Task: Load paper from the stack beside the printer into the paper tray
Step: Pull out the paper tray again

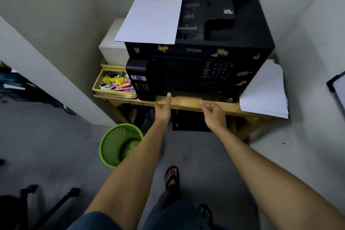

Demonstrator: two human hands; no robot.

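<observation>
A black Epson printer (201, 50) stands on a low wooden table (186, 103) in a corner. A loose stack of white paper (265, 91) lies on the table to the printer's right. One white sheet (149, 20) rests on the printer's top left. My left hand (164, 108) reaches toward the printer's lower front edge, fingertips touching or almost touching it, fingers extended and holding nothing. My right hand (212, 112) hovers just below the front edge, fingers loosely apart and holding nothing. The paper tray (196, 95) sits closed along the bottom front.
A yellow tray of small stationery (113, 84) and a white box (112, 43) sit left of the printer. A green mesh bin (119, 144) stands on the floor at the left. Walls close in on both sides. My sandalled feet (171, 177) are below.
</observation>
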